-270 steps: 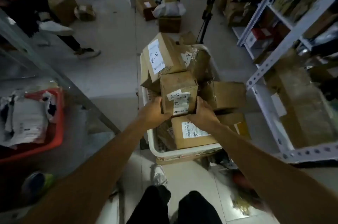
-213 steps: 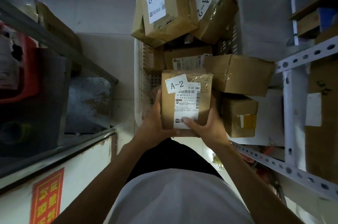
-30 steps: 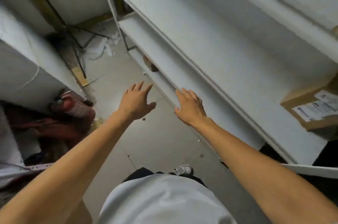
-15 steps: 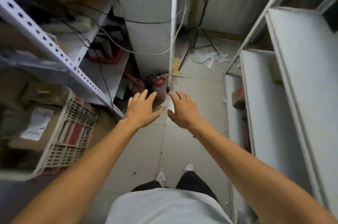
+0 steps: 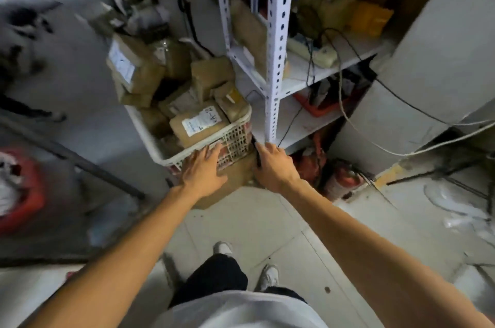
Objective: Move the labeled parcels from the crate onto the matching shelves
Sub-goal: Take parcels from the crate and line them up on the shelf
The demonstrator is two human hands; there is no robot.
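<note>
Pale tiled floor (image 5: 267,223) in a cluttered storeroom. A white crate (image 5: 171,158) heaped with brown, labelled parcels (image 5: 199,122) sits beside a shelf post (image 5: 276,65). Left hand (image 5: 203,170) and right hand (image 5: 273,166) reach toward the crate, fingers spread, empty.

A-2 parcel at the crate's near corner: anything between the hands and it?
Only the crate's lattice wall. The A-2 parcel lies on top of the pile, uncovered. Both the left hand and right hand are empty, low beside the wall; reaching over the rim looks clear.
</note>
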